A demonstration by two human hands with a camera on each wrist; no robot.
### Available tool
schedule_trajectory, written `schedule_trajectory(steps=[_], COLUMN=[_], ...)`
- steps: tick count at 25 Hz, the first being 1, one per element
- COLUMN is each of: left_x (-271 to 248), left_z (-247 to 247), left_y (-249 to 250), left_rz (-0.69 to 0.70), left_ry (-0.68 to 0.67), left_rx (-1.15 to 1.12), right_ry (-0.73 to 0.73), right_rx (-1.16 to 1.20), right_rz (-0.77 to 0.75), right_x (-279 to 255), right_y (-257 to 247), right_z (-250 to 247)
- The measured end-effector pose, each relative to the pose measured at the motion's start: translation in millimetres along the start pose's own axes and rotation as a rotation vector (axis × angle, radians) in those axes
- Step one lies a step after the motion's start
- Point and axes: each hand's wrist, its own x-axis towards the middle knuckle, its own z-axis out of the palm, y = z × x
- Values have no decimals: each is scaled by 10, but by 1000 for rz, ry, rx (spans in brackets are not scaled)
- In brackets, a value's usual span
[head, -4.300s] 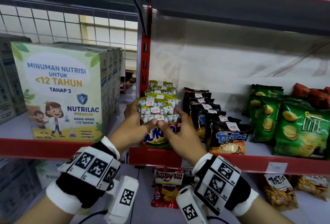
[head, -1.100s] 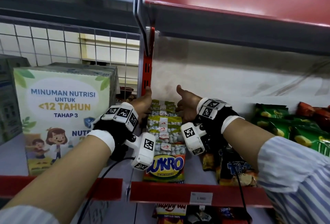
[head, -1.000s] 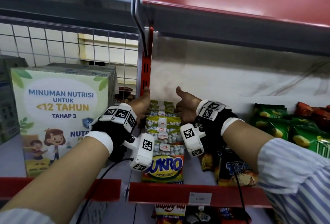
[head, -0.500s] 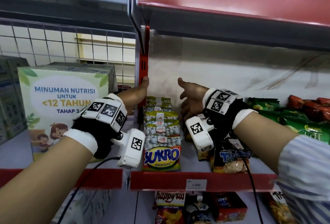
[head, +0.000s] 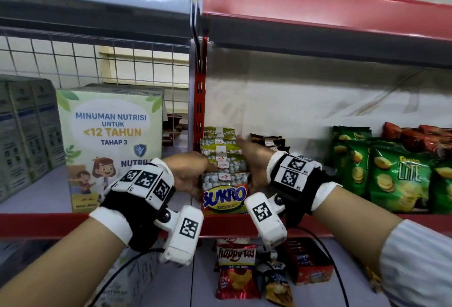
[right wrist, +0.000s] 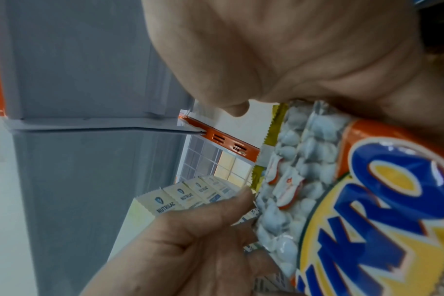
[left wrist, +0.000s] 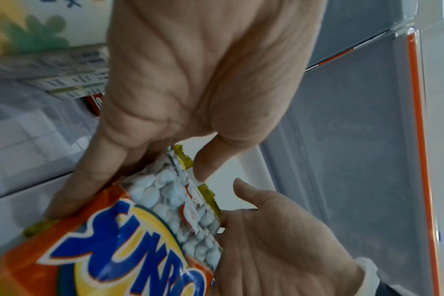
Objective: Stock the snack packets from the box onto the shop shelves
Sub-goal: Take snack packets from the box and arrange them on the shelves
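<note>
A row of Sukro nut packets (head: 223, 196) stands front to back on the red-edged shelf (head: 73, 223), just right of the red upright (head: 200, 101). My left hand (head: 189, 174) lies against the left side of the front packets. In the left wrist view its fingers (left wrist: 89, 176) run along the packet (left wrist: 139, 240) and the thumb touches the top seam. My right hand (head: 252, 159) presses flat on the right side, thumb raised. The right wrist view shows its palm (right wrist: 292, 50) on the packet (right wrist: 368, 200). No box is in view.
A Nutrilac carton (head: 110, 147) stands left of the upright. Black Tic Tac packets (head: 267, 140), green Lite chip bags (head: 396, 179) and red packets (head: 420, 135) fill the shelf to the right. Happy Tos bags (head: 236, 272) sit on the shelf below. Another shelf (head: 318, 5) hangs close overhead.
Both hands have drawn back from the rear of the Sukro row to the front packets and dropped lower. The row stays in place.
</note>
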Motion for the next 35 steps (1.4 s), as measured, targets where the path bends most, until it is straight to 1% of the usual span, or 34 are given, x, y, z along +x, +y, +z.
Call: schedule_trajectory(steps=[2, 4, 5, 6, 8, 10, 11, 13, 15, 16, 18, 20, 22, 24, 26, 30, 32, 34, 35], left_x=[-32, -56, -51, -30, 12, 8, -5, -25, -13, 16, 94, 193, 334, 469, 544, 576, 540, 521, 520], left_z=[-11, -21, -25, -44, -30, 64, 139, 354, 586, 715, 989, 1252, 1478, 1633, 1805, 2029, 2114, 2216, 2243], left_y=[-12, -3, 14, 40, 130, 240, 288, 370, 418, 430, 427, 391, 296, 171, 70, 32, 64, 92, 102], left_rz=[2, -2, 23, 72, 235, 397, 465, 588, 642, 633, 562, 464, 354, 254, 223, 249, 262, 289, 294], left_ry=[18, 49, 96, 163, 288, 419, 461, 472, 433, 408, 346, 252, 174, 148, 182, 402, 424, 440, 459], left_rx=[11, 65, 118, 172, 243, 256, 244, 191, 135, 125, 148, 190, 233, 236, 192, 82, -16, -104, -110], right_ry=[-14, 33, 65, 89, 119, 159, 192, 275, 355, 388, 412, 377, 313, 238, 177, 130, 109, 54, 18], right_rx=[43, 16, -20, -51, -76, -147, -186, -240, -288, -319, -387, -387, -345, -305, -297, -303, -191, 27, 131], right_rz=[-15, -64, -87, -117, -197, -309, -357, -425, -441, -431, -387, -329, -285, -260, -244, -280, -291, -271, -258], right_x=[-44, -92, -125, -184, -343, -524, -606, -730, -759, -752, -703, -668, -625, -573, -557, -491, -461, -450, -467], right_y=[25, 38, 35, 18, -32, -113, -147, -158, -86, -26, 104, 233, 387, 540, 710, 957, 995, 1011, 1004], right_z=[11, -2, -33, -82, -292, -589, -741, -1065, -1335, -1460, -1664, -1802, -1892, -1912, -1907, -1910, -1938, -1983, -1992])
